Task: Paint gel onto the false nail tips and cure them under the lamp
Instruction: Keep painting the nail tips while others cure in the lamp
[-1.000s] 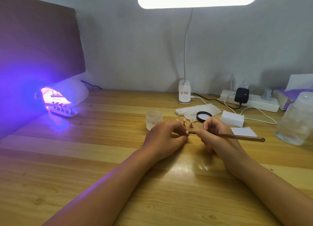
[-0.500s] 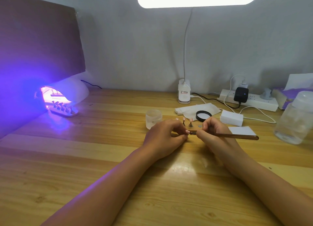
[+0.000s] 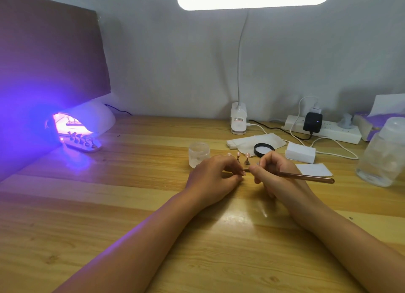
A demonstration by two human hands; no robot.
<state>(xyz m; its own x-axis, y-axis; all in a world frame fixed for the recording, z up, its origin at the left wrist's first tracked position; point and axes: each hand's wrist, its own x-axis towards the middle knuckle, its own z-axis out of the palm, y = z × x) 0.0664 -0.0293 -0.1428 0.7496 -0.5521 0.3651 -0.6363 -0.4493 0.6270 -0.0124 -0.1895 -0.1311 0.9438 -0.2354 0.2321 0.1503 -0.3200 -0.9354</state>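
— What's the desk showing?
— I'm looking down at a wooden table [image 3: 109,205] against a grey wall. The left hand [image 3: 215,176] is resting mid-table, fingers curling in and pinching a nail tip [image 3: 243,173]. The right hand [image 3: 274,174] is gripping the brush [image 3: 306,177], whose end is meeting that tip.
— Around them?
— More tips on stands [image 3: 247,157] are sitting just beyond the knuckles, with a frosted jar [image 3: 199,153] left of them. Far left, the curing lamp [image 3: 96,119] is glowing violet over a rack of tips [image 3: 83,142].

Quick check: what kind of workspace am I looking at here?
Likely a small nail-art workbench: a glowing UV curing lamp, a frosted gel jar, and a brush held in the right hand.
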